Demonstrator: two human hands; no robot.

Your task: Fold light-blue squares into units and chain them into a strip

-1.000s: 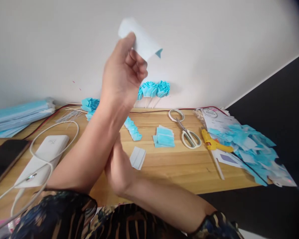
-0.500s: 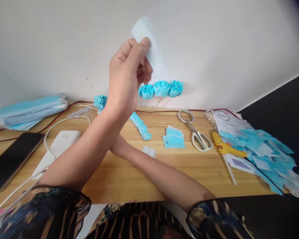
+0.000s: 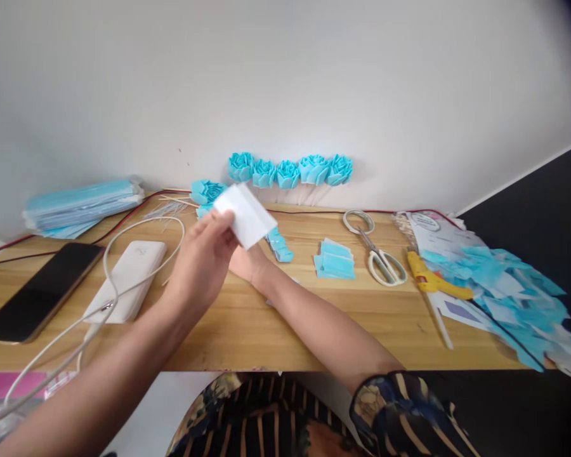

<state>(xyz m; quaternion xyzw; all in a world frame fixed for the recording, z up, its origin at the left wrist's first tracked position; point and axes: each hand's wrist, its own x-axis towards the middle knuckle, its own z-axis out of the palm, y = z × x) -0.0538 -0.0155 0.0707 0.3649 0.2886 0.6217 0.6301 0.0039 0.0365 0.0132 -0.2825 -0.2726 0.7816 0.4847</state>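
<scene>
White piece [image 3: 248, 218] pinched between left hand's [image 3: 209, 251] thumb and fingers, above table [image 3: 247, 336], pale face toward camera, long axis slanting upper left to lower right; right hand [image 3: 245, 261] partly hidden behind it, grip cannot tell.

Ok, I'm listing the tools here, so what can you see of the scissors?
The scissors lie flat on the wooden table, unheld. They have two pale, rounded handle loops, seemingly plastic, and slim, grey, metallic-looking blades that appear closed or nearly so. The blades point away from the person, their tip overlapping the near edge of a pale ring. Any markings are too small to read.
</scene>
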